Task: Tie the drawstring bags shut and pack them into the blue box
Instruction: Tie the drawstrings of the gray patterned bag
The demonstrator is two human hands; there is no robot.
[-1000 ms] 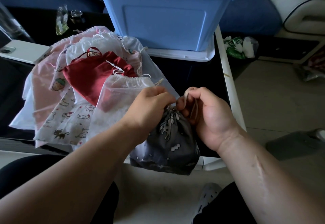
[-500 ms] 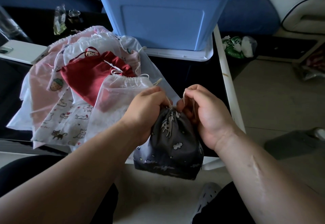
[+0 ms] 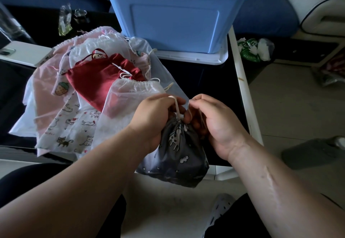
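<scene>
While the grey bag (image 3: 177, 155) hangs below the fingers, on the near side of the blue box (image 3: 175, 13), we see both hands meeting at its gathered neck. The left hand (image 3: 151, 120) pinches the pale cord (image 3: 175, 107) with curled fingers; the right hand (image 3: 214, 124), also curled, pinches the other end. The bag's long axis runs up and down, with the neck pointing up toward the box. Both hands sit equally close. We judge the knot unfinished. Other bags (image 3: 93, 92) lie left of the box.
</scene>
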